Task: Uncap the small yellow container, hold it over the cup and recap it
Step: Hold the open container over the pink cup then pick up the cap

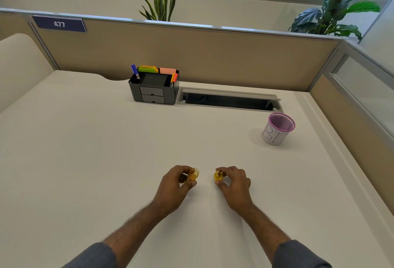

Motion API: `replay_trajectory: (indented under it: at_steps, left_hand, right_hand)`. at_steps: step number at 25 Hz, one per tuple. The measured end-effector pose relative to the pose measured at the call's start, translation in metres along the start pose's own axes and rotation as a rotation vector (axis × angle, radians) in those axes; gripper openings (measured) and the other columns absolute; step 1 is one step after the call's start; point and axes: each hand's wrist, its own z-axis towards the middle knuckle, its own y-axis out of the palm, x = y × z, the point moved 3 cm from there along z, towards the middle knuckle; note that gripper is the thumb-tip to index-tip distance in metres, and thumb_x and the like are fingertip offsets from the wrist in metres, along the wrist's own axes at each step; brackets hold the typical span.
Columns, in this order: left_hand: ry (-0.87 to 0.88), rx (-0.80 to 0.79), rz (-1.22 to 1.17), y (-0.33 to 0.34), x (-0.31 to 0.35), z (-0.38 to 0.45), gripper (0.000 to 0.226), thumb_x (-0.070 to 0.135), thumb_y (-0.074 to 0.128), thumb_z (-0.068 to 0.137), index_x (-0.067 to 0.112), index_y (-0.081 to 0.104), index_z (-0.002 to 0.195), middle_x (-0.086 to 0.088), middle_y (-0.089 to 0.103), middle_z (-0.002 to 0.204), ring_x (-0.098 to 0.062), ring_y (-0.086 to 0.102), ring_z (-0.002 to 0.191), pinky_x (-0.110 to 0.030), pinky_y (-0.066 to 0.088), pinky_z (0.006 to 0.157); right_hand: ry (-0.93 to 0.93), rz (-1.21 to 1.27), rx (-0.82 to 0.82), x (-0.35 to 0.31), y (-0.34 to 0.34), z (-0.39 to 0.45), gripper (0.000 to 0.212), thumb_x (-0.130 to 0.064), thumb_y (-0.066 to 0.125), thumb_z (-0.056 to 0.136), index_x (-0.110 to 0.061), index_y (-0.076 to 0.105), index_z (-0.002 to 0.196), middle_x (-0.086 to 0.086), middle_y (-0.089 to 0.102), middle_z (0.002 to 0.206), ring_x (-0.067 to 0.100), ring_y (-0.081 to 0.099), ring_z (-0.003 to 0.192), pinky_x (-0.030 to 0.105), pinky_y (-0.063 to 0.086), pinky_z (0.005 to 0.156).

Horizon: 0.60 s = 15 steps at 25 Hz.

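Observation:
The small yellow container [193, 175] is see-through and lies tilted in my left hand [177, 184], its open mouth turned to the right. My right hand [233, 182] pinches the yellow cap [218, 176] between thumb and fingers, a short gap away from the container's mouth. Both hands hover low over the near middle of the white desk [106, 150]. The cup [278, 128], a pink mesh pot wrapped in white paper, stands upright far off to the right and behind my hands.
A black desk organiser [154, 88] with pens and sticky notes stands at the back centre. Beside it lies an open grey cable tray [231, 99]. Tan partition walls [191, 54] close the desk at the back and right.

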Motion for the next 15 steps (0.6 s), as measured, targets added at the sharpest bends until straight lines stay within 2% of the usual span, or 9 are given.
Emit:
replay_trajectory:
  at_steps: [6, 11, 13, 15]
  left_hand:
    - [0.026, 0.050, -0.014, 0.005, 0.001, 0.001, 0.024, 0.009, 0.073, 0.083, 0.022, 0.066, 0.102, 0.007, 0.067, 0.103, -0.009, 0.065, 0.097, -0.021, 0.054, 0.086]
    - [0.028, 0.061, -0.010, 0.009, 0.002, 0.004, 0.025, 0.010, 0.074, 0.082, 0.022, 0.068, 0.103, 0.010, 0.068, 0.101, -0.008, 0.066, 0.095, -0.021, 0.056, 0.084]
    - [0.018, 0.075, -0.006, 0.010, 0.004, 0.005, 0.025, 0.014, 0.076, 0.080, 0.025, 0.069, 0.101, 0.012, 0.069, 0.099, -0.007, 0.066, 0.094, -0.019, 0.056, 0.078]
    - [0.020, 0.118, 0.003, 0.010, 0.009, 0.008, 0.026, 0.017, 0.079, 0.078, 0.030, 0.069, 0.098, 0.016, 0.070, 0.097, -0.006, 0.066, 0.091, -0.014, 0.053, 0.068]
  right_hand:
    - [0.000, -0.031, -0.004, 0.003, 0.006, 0.007, 0.029, -0.016, 0.067, 0.085, -0.030, 0.067, 0.111, -0.017, 0.060, 0.104, 0.010, 0.044, 0.103, 0.029, 0.019, 0.077]
    - [0.007, -0.074, -0.071, 0.004, 0.006, 0.010, 0.044, -0.019, 0.066, 0.084, -0.032, 0.059, 0.126, -0.009, 0.060, 0.113, 0.018, 0.045, 0.114, 0.031, 0.022, 0.081]
    - [0.018, -0.081, -0.013, 0.004, -0.001, 0.009, 0.057, -0.020, 0.068, 0.080, -0.030, 0.052, 0.133, -0.007, 0.059, 0.113, 0.017, 0.044, 0.114, 0.031, 0.022, 0.083]
    - [-0.020, -0.044, 0.094, -0.003, -0.008, 0.006, 0.061, -0.014, 0.069, 0.075, -0.027, 0.052, 0.133, -0.007, 0.059, 0.110, 0.016, 0.045, 0.111, 0.031, 0.022, 0.083]
